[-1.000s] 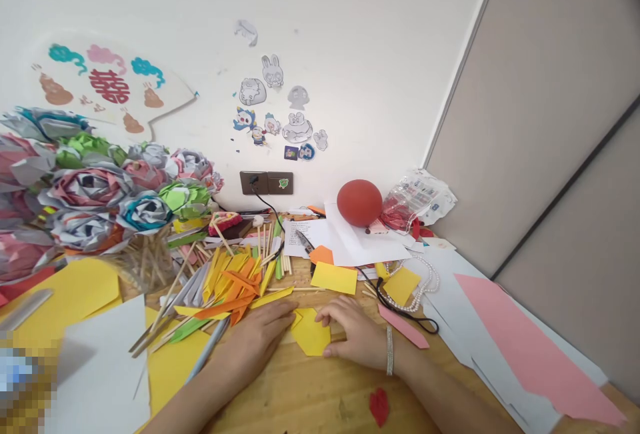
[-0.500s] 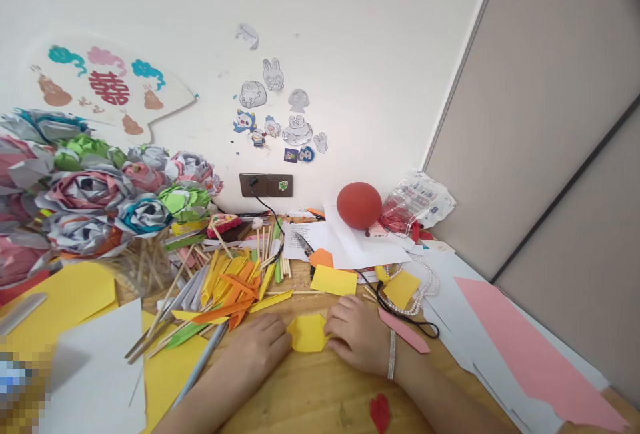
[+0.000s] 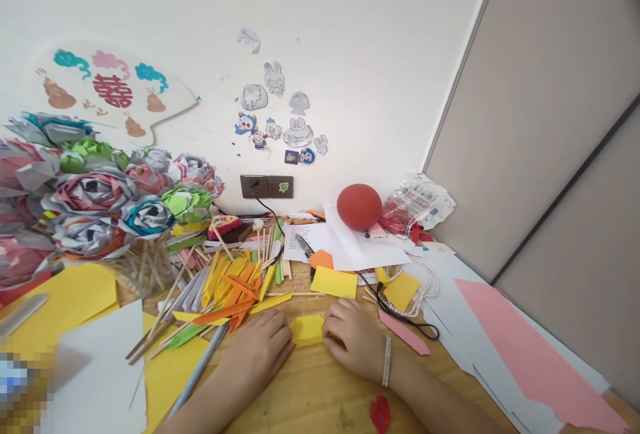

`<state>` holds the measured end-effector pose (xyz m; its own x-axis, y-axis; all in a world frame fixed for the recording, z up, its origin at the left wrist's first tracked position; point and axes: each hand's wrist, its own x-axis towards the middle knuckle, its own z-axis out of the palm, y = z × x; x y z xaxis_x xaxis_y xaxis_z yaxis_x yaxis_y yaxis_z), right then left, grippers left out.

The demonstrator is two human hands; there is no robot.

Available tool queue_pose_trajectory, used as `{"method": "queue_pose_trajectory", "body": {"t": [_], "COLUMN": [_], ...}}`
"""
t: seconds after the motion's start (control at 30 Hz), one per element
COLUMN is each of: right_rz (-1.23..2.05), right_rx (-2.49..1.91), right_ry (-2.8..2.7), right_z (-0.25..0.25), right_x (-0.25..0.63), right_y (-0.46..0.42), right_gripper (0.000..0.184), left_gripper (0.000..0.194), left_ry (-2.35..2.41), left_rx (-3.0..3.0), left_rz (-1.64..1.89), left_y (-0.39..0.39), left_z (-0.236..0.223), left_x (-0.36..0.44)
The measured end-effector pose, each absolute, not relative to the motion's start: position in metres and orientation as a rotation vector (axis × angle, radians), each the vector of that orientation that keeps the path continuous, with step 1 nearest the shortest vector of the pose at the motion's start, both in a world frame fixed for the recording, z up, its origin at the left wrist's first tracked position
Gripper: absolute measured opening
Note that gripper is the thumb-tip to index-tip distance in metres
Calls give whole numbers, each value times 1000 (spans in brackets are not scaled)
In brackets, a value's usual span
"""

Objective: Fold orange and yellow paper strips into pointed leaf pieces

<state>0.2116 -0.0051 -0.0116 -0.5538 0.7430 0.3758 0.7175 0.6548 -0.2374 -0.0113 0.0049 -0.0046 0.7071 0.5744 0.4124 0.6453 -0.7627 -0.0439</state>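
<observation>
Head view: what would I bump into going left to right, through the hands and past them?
White paper sheet → left hand → folded yellow paper → right hand → narrow pink paper strip with a pointed end → long pink paper sheet.

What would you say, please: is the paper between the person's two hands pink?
No, the paper between the left hand and the right hand is yellow.

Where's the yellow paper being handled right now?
In the head view's lower middle, the yellow paper is between the left hand and the right hand.
</observation>
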Motion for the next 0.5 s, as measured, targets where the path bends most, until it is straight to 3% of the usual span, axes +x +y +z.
{"method": "queue_pose_trajectory", "body": {"t": [0.2, 0.5], "right_rz": [228, 148], "right_rx": [-1362, -1589], "right_ry": [-2213, -2175], "right_z": [-19, -22], "right_x": [200, 195], "right_y": [-5, -4], "right_gripper": [9, 14], "left_gripper": [24, 20], "left_ry": [-1223, -1474], "left_rx": [-2748, -2658], "left_rz": [-476, -436], "left_y": [1, -2], "left_z": [-2, -2], "left_x": [-4, 3]}}
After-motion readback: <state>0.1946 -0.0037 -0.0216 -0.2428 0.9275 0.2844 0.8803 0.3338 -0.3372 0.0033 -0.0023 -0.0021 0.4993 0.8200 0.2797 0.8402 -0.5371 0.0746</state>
